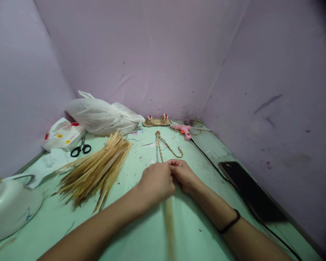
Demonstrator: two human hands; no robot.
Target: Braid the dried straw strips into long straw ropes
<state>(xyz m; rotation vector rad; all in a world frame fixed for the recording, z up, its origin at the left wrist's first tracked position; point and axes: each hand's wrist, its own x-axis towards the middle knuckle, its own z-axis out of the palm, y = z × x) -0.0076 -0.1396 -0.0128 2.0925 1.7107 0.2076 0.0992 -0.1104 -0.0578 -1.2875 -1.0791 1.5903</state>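
Note:
A thin twisted cord (170,148) of dried plant fibre lies bent on the table. One leg of it runs towards me into my hands. My left hand (157,181) is closed, back upward, where the cord meets it. Beside it and touching it, my right hand (182,174) pinches at the same place with thumb and fingers. A flat dried leaf strip (168,226) comes out below my hands towards me, blurred. The exact spot between the fingertips is hidden. To the left lies a fanned bundle of dried leaf strips (95,172).
At the left are a white bowl (16,210), black-handled scissors (81,148), a tissue pack (65,135) and a white plastic bag (103,114). A woven piece (156,122) and a pink glue gun (183,131) lie behind; its cable passes a phone (250,192). Walls enclose the table.

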